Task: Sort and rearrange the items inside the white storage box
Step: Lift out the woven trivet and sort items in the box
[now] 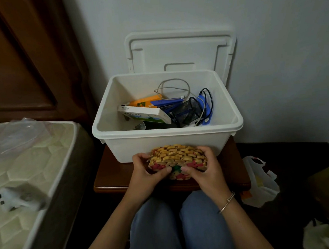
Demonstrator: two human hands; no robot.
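The white storage box (166,137) stands open on a small brown table (112,174). Inside lie a white and green carton (143,115), an orange carton (145,102), a blue stapler (167,103), a black mesh pen holder (188,111), a grey cable (171,88) and a blue device (205,109) with a black cord. In front of the box, above the table, my left hand (149,174) and my right hand (200,170) both grip a bundle of yellow, red and green wooden pieces (176,158), one hand at each end.
The box's white lid (180,51) leans against the wall behind it. A mattress (27,172) with a clear plastic bag and a small white toy (19,198) lies at the left. White plastic bags (261,181) sit on the floor at the right. My knees are below the table.
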